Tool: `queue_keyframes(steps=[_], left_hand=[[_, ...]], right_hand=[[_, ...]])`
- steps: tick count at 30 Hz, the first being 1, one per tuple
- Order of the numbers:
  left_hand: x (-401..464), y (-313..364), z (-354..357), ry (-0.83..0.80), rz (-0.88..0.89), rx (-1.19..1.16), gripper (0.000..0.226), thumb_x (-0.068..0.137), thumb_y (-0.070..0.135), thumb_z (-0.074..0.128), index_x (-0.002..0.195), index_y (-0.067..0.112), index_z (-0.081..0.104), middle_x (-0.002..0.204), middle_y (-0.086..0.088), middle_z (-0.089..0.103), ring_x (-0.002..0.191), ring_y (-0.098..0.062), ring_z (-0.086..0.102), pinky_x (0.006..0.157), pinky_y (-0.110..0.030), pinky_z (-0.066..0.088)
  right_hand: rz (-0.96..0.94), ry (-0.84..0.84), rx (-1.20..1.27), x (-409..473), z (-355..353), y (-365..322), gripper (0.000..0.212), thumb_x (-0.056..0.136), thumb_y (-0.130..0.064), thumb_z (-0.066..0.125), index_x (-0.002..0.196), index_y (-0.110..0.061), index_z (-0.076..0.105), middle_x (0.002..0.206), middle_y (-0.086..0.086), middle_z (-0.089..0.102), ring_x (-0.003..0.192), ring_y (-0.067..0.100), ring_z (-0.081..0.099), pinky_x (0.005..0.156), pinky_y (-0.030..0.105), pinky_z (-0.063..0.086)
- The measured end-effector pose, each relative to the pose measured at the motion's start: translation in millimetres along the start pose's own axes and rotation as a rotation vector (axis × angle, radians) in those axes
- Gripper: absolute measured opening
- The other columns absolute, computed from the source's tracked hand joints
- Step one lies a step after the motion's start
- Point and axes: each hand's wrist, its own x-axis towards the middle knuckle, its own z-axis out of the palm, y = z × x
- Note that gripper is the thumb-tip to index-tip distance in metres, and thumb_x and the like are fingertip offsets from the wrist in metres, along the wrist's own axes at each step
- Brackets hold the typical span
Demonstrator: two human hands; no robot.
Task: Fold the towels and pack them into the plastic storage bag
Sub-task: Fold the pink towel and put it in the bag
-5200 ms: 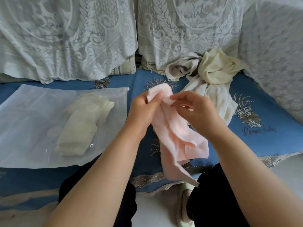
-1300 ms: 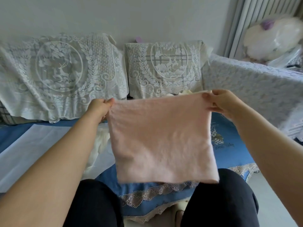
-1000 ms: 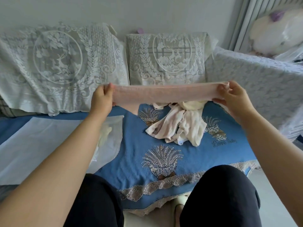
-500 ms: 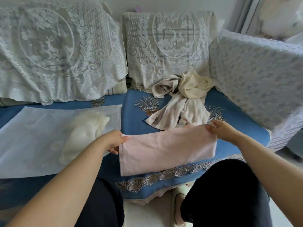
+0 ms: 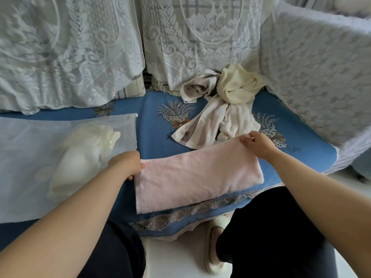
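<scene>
1. Left hand (image 5: 125, 164): fingers curled under at the left end of the pink towel (image 5: 197, 177), pinching its upper left corner. Fingertips mostly hidden behind the knuckles.
2. Right hand (image 5: 259, 145): at the towel's upper right corner, fingers bent down onto the edge. Looks like a pinch on the corner, though the thumb is out of sight.
3. Pink towel: folded to a long rectangle, lying flat on the blue seat cover (image 5: 154, 141). Long axis runs left to right, right end tilted a little away from the person. Near long edge lies along the cover's lace trim (image 5: 192, 210). Surface soft, fine nap, no pattern.
4. Left of the towel: plastic bag (image 5: 26, 167), frosted and translucent, flat on the cover, its open zip edge facing the towel and just beside the left hand. Inside it a cream folded towel (image 5: 84, 155), lumpy and rounded through the film.
5. Behind the towel: heap of unfolded towels (image 5: 220, 109), cream and white-beige striped, twisted and crumpled. Its near edge sits just past the towel's far edge, close to the right hand.
6. Further behind: white lace covers (image 5: 70, 47) draped over the cushions, leaf and deer motifs.
7. Seat cover: blue fabric with beaded sheaf motifs.
</scene>
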Motion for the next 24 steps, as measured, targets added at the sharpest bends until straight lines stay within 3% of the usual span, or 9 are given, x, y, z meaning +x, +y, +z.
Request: queue_keyframes(steps=[2,5,7,10,14,16,19,22,24], left_hand=[[3.6,1.5,-1.7,0.012,0.009,0.098,0.025,0.094,0.032,0.049,0.109,0.013,0.054,0.09,-0.003,0.061,0.083,-0.02,0.062,0.069,-0.029,0.048],[10.0,10.6,1.7,0.117,0.094,0.194,0.037,0.092,0.02,0.048,0.128,0.013,0.043,0.128,-0.007,0.047,0.119,-0.026,0.045,0.086,-0.035,0.042],[13.5,20.7,5.3,0.056,0.212,0.142,0.053,0.094,0.036,0.048,0.141,0.017,0.034,0.144,-0.009,0.035,0.131,-0.028,0.035,0.101,-0.038,0.037],[17.3,30.4,7.5,-0.068,0.24,0.068,0.079,0.081,0.071,0.047,0.139,0.018,0.037,0.141,-0.009,0.037,0.13,-0.029,0.036,0.105,-0.041,0.036],[16.0,35.2,8.0,-0.159,0.27,0.233,0.079,0.072,0.08,0.049,0.119,0.016,0.048,0.123,-0.006,0.05,0.114,-0.026,0.046,0.089,-0.035,0.042],[14.2,38.0,5.9,-0.198,0.297,0.272,0.07,0.071,0.079,0.052,0.102,0.017,0.051,0.105,-0.001,0.054,0.095,-0.02,0.052,0.075,-0.03,0.043],[8.0,35.1,-6.0,-0.166,0.31,0.163,0.058,0.072,0.068,0.063,0.095,0.015,0.055,0.087,0.004,0.057,0.073,-0.015,0.054,0.057,-0.026,0.038],[7.2,20.3,-19.9,-0.161,0.266,-0.099,0.046,0.075,0.057,0.069,0.099,0.02,0.055,0.095,0.005,0.059,0.084,-0.014,0.058,0.067,-0.027,0.046],[11.5,9.9,-20.5,-0.128,0.179,-0.362,0.042,0.076,0.05,0.072,0.104,0.024,0.054,0.105,0.003,0.057,0.093,-0.018,0.059,0.079,-0.035,0.052]], right_hand=[[-0.004,0.006,-0.016,3.3,2.0,-1.8,0.034,0.095,-0.036,0.049,0.079,-0.006,0.048,0.069,0.004,0.046,0.064,0.019,0.042,0.053,0.031,0.028],[0.108,-0.096,-0.038,1.9,5.2,-2.0,0.039,0.093,-0.042,0.052,0.07,-0.012,0.041,0.065,0.003,0.034,0.059,0.018,0.034,0.053,0.029,0.027],[0.212,-0.191,0.063,-0.5,7.6,1.0,0.048,0.088,-0.052,0.056,0.091,-0.004,0.056,0.075,0.01,0.051,0.069,0.022,0.053,0.062,0.028,0.047],[0.258,-0.353,0.267,-9.6,5.1,2.2,0.055,0.084,-0.046,0.066,0.12,-0.007,0.053,0.112,0.01,0.061,0.105,0.025,0.06,0.093,0.038,0.05],[0.279,-0.479,0.449,-14.8,-1.4,8.0,0.049,0.081,-0.019,0.074,0.123,-0.001,0.056,0.112,0.012,0.067,0.102,0.024,0.066,0.094,0.041,0.052],[0.292,-0.447,0.389,-17.3,-1.9,8.9,0.049,0.077,-0.015,0.078,0.119,0.0,0.058,0.109,0.015,0.068,0.1,0.029,0.067,0.092,0.046,0.053],[0.14,-0.235,0.189,-23.2,-8.8,-3.6,0.036,0.077,-0.03,0.076,0.101,-0.006,0.063,0.095,0.011,0.068,0.089,0.026,0.066,0.078,0.041,0.054],[0.047,0.027,0.167,-27.7,-21.2,-19.7,0.032,0.082,-0.04,0.067,0.084,-0.011,0.055,0.079,0.001,0.057,0.072,0.019,0.054,0.059,0.032,0.041],[0.045,0.145,0.127,-22.3,-22.6,-23.9,0.035,0.084,-0.041,0.064,0.097,-0.01,0.055,0.088,0.001,0.056,0.081,0.023,0.053,0.066,0.035,0.042]])
